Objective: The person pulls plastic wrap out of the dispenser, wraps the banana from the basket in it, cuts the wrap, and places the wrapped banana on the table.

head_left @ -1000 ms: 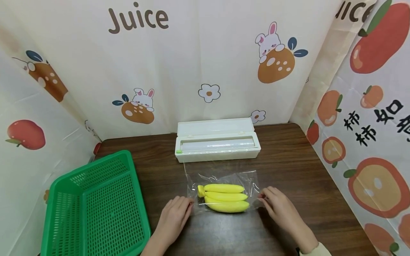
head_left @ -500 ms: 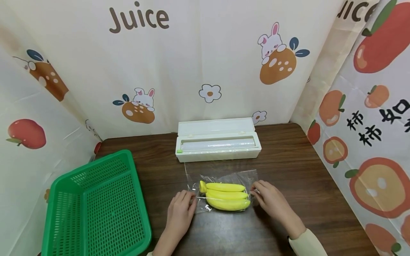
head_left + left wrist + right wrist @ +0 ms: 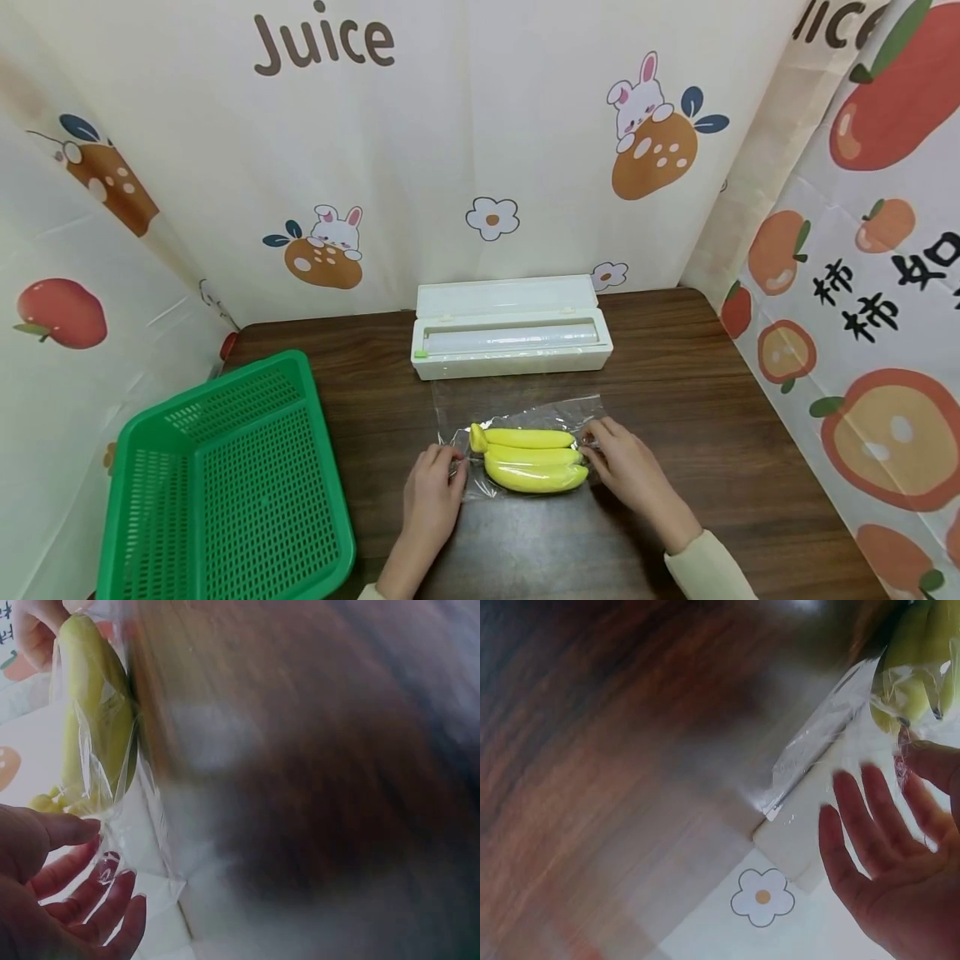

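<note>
Yellow bananas (image 3: pixel 534 457) with clear wrap (image 3: pixel 558 414) on them sit on the brown table (image 3: pixel 742 467), the left hand (image 3: pixel 437 490) pinching that wrap at nine o'clock, the right hand (image 3: pixel 627 465) pinching at three, the white box (image 3: pixel 517 364) at twelve.

on the left, a green basket (image 3: pixel 330 475) with little holes. in the middle, a brown wooden table (image 3: pixel 660 367). at the back, a pale cloth (image 3: pixel 435 150) with the word "juice" (image 3: pixel 324 42), white flowers (image 3: pixel 492 219) and bunnies (image 3: pixel 339 233) (just drawn ones) peeking over brown fruit (image 3: pixel 326 272). on the right, a white sheet (image 3: pixel 843 354) with orange fruit (image 3: pixel 892 437) and black writing (image 3: pixel 870 317).
</note>
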`<action>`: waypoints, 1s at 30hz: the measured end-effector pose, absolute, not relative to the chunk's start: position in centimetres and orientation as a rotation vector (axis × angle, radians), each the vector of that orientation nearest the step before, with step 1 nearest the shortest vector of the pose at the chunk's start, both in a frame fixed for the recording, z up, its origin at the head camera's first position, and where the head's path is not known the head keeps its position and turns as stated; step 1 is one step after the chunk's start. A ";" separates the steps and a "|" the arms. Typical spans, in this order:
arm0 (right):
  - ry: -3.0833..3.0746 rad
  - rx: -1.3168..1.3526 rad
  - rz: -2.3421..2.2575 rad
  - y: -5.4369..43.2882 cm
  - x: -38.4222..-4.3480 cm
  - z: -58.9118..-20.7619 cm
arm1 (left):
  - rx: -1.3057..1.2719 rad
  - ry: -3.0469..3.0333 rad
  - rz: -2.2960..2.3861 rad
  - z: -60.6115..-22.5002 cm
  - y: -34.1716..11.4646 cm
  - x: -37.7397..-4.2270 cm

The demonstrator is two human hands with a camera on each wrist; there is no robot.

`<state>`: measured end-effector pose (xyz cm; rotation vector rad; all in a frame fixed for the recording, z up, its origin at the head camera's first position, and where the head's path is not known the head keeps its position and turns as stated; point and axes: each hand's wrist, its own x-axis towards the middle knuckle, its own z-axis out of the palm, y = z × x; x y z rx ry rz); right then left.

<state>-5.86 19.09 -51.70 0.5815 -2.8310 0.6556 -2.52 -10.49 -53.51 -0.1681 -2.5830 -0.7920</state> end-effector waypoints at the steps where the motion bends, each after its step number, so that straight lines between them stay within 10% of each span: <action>1: -2.813 0.567 0.647 19.0 -5.8 -51.8 | -0.155 -2.594 -0.805 -53.5 -10.4 -2.5; 30: -2.494 0.716 0.585 17.6 -6.0 -53.2 | -0.416 -2.195 -0.984 -52.7 -9.9 -3.0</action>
